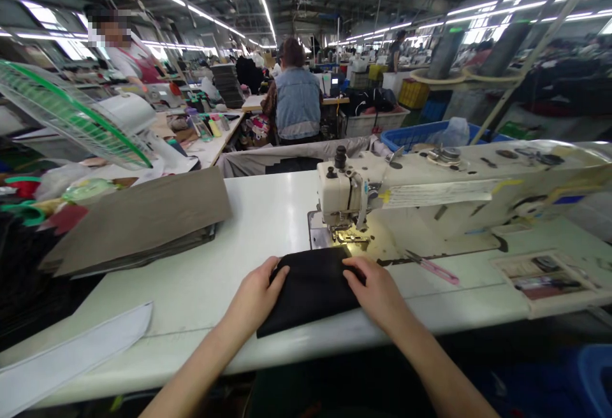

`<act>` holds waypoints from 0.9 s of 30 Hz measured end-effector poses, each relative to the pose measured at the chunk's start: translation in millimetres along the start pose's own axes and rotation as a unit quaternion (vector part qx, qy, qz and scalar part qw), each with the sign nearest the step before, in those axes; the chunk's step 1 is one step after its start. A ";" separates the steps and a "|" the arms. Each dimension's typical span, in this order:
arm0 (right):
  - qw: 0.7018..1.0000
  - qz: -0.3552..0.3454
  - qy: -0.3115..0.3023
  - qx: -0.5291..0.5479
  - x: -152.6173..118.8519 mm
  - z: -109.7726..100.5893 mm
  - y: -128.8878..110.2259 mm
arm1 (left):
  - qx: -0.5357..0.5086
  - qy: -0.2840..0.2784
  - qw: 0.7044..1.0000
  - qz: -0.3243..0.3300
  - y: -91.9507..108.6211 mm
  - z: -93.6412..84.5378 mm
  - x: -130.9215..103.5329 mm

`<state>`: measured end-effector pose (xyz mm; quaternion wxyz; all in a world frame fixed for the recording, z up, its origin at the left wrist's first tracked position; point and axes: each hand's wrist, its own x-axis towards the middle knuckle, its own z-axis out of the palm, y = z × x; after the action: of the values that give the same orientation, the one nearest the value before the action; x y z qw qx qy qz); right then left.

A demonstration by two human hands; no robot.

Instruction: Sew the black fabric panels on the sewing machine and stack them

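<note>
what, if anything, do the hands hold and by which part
Black fabric, by its side edges near the far end: left hand at left, right hand at right.

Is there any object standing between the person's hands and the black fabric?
Nothing visible stands in the way: the left hand and right hand touch the black fabric. The pink scissors lie apart, to its right.

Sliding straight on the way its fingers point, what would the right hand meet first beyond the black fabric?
Past the black fabric, the right hand would probably meet the lower part of the sewing machine head, though one view leaves depth and exact line uncertain.
</note>
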<state>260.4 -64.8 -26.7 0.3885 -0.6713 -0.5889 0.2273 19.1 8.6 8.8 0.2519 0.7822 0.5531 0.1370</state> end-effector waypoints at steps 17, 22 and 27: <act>0.998 -0.002 0.016 -0.060 -3.8 -2.9 0.9 | 0.096 -0.006 0.995 -0.025 5.5 4.7 7.0; 0.998 -0.001 0.020 -0.062 -3.7 -3.7 -0.8 | 0.122 -0.017 0.992 -0.034 9.9 3.6 7.4; 0.998 -0.001 0.025 -0.065 -3.0 -3.0 0.5 | 0.129 -0.014 0.991 -0.034 13.1 2.9 8.2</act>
<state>262.4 -68.5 -25.8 0.3586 -0.7000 -0.5933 0.1716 33.8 12.1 13.0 0.1614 0.7904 0.5892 0.0450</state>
